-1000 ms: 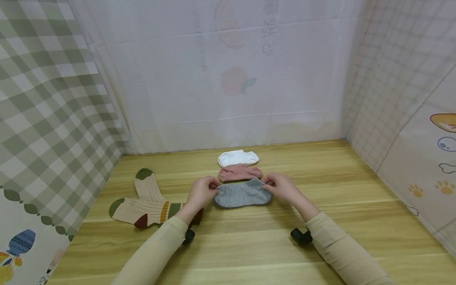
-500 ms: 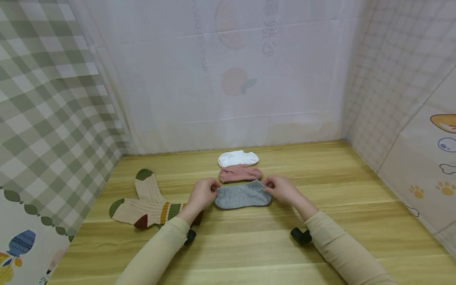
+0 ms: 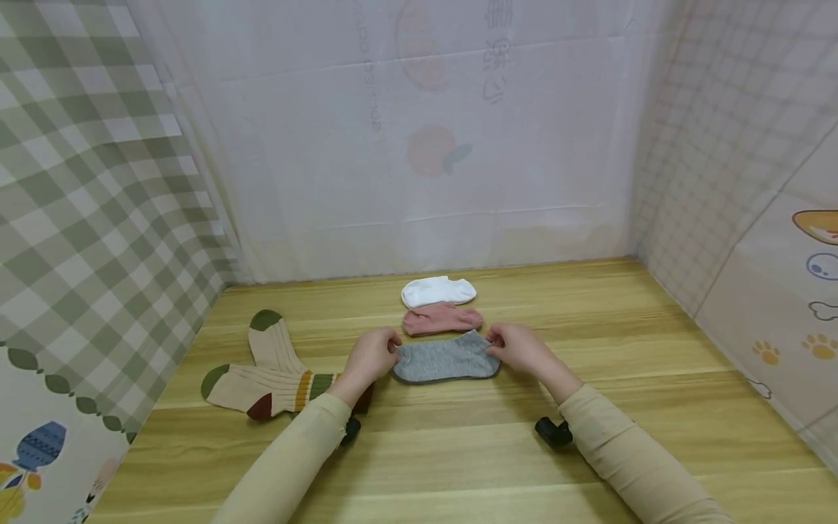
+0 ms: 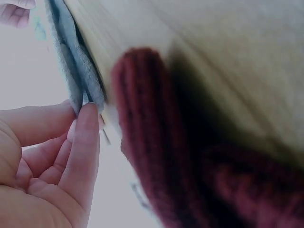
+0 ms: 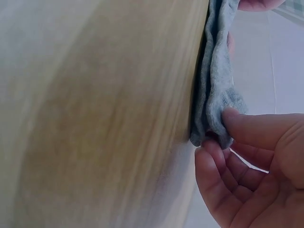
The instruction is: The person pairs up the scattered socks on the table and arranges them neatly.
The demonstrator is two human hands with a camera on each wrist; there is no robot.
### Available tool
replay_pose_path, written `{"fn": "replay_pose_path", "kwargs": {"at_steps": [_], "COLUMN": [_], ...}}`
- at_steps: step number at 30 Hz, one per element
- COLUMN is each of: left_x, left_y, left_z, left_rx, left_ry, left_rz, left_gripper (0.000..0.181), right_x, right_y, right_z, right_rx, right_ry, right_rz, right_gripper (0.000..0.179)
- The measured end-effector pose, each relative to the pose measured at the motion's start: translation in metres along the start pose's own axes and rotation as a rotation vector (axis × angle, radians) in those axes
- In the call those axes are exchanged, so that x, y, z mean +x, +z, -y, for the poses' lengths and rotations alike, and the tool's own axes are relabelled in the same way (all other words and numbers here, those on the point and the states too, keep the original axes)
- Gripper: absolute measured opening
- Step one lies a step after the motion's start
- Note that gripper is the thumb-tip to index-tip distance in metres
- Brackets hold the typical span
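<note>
A grey ankle sock lies lengthwise on the wooden table between both hands. The wrist views show it edge-on as two grey layers, one over the other. At its left end, my left hand pinches the fabric between thumb and finger; these fingers show close up in the left wrist view. My right hand pinches the upper right end, thumb on top and fingertips below. Just beyond lies a pink ankle sock, with a white ankle sock behind it.
Left of my left hand, long cream ribbed socks with green and dark red patches lie crossed, partly under the forearm. Their dark red cuff looms in the left wrist view. A white curtain backs the table; patterned cloths flank it.
The grey sock's raised upper right corner has sunk slightly. Both hands keep their pinch on its ends and have barely moved.
</note>
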State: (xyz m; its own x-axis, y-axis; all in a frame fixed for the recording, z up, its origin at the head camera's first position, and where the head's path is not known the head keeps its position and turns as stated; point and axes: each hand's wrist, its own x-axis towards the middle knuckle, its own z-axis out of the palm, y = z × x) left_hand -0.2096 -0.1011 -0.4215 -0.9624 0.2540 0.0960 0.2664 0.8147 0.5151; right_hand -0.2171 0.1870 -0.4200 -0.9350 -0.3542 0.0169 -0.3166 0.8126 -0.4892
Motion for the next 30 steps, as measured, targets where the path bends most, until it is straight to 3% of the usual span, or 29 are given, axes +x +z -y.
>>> {"fn": "replay_pose_path", "kwargs": {"at_steps": [11,20,30], "left_x": [0.001,0.002,-0.004], "left_y": [-0.001,0.0,-0.014], "left_z": [-0.001,-0.001,-0.008], "left_rx": [0.082,0.121,0.102], "left_ry": [0.001,-0.011,-0.041], "left_rz": [0.033,0.059,0.09], "left_gripper": [0.012,0.012,0.024], "right_x": [0.001,0.001,-0.002], "right_y": [0.002,0.002,-0.017], "right_z": [-0.004,-0.005,0.01], "right_rx": [-0.112,-0.105,-0.044], "right_ry": [-0.01,-0.003,-0.01], "right_rz": [-0.02,-0.013,-0.047], "right_gripper": [0.005,0.004,0.009]}}
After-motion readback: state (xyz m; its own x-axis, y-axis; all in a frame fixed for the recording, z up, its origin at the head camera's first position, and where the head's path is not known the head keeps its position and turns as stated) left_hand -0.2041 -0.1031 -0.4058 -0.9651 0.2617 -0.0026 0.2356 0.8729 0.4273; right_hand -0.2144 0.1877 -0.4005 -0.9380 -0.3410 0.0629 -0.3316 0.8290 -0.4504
